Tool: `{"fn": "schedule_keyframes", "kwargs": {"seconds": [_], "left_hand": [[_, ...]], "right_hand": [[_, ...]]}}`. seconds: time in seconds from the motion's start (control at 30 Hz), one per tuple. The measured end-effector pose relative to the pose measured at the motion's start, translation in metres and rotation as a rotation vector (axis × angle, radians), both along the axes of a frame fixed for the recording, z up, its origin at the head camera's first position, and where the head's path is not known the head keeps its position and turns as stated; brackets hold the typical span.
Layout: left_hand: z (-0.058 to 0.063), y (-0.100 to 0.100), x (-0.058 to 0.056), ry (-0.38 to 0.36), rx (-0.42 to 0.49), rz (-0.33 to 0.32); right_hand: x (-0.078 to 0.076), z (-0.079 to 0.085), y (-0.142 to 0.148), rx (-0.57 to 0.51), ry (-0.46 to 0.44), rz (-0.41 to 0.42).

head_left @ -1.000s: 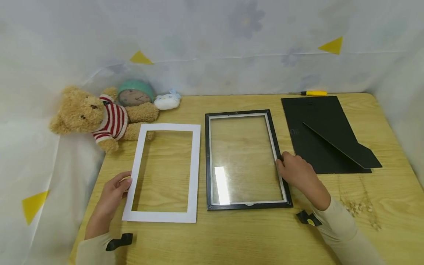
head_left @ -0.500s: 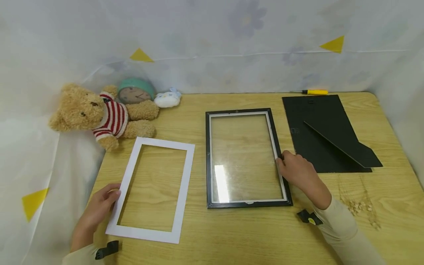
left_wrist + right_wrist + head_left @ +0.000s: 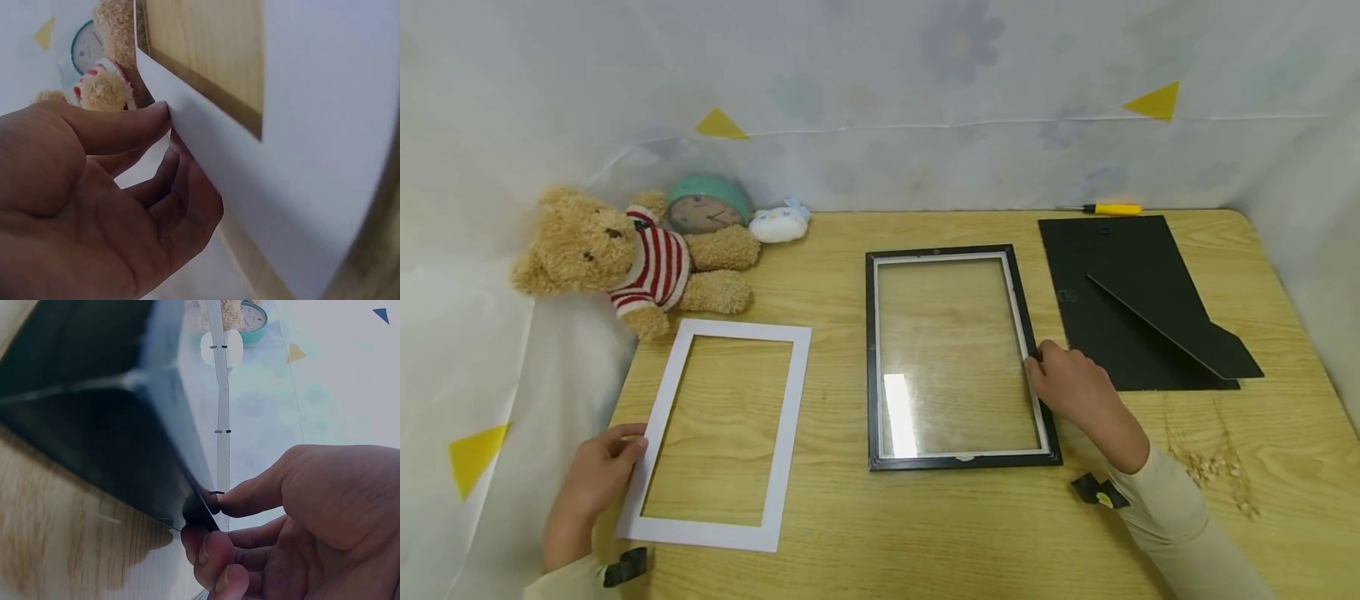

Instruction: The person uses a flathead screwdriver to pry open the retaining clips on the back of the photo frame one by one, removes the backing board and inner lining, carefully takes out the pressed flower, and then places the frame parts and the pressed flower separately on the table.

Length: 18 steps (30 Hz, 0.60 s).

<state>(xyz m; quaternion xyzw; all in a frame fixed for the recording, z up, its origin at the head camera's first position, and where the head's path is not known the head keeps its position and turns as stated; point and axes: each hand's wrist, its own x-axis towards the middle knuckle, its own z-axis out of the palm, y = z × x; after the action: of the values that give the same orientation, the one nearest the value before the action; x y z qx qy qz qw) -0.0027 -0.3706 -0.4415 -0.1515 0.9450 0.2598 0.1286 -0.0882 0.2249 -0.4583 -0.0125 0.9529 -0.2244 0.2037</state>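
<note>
A white mat board (image 3: 778, 450) with a rectangular window lies low over the left of the table. My left hand (image 3: 597, 477) pinches its left edge; in the left wrist view the thumb sits on the white border (image 3: 300, 125) with fingers behind. Right of it is a black picture frame (image 3: 874, 392) with a glass pane and a white inner edge. The right hand (image 3: 1075, 392) grips the frame's right side between thumb and fingers. In the right wrist view the frame's dark corner (image 3: 87, 425) looms close, the hand (image 3: 337, 519) pinching its edge.
A black backing board (image 3: 1120, 250) with its stand leg raised lies at right, a yellow screwdriver (image 3: 1116, 209) behind it. Dried sprigs (image 3: 1213, 467) lie near the right sleeve. A teddy bear (image 3: 655, 267), green clock (image 3: 707, 204) and white plush (image 3: 780, 223) occupy the back left.
My left hand has carried the white mat board left and toward me, away from the picture frame. The right hand and the frame have stayed in place.
</note>
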Motion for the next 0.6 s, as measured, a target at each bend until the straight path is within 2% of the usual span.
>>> {"fn": "schedule_keyframes", "kwargs": {"seconds": [0.17, 0.27, 0.6], "left_hand": [[-0.0036, -0.0031, 0.0020, 0.004, -0.027, 0.099], [-0.0039, -0.0033, 0.0017, -0.009, -0.023, 0.137], [-0.0018, -0.0031, 0.0016, -0.023, -0.019, 0.167]], "right_hand": [[0.0000, 0.0007, -0.0003, 0.004, 0.001, 0.001], [0.0008, 0.0009, 0.0000, 0.000, 0.015, 0.001], [0.0019, 0.0001, 0.0001, -0.010, 0.024, -0.003]]}}
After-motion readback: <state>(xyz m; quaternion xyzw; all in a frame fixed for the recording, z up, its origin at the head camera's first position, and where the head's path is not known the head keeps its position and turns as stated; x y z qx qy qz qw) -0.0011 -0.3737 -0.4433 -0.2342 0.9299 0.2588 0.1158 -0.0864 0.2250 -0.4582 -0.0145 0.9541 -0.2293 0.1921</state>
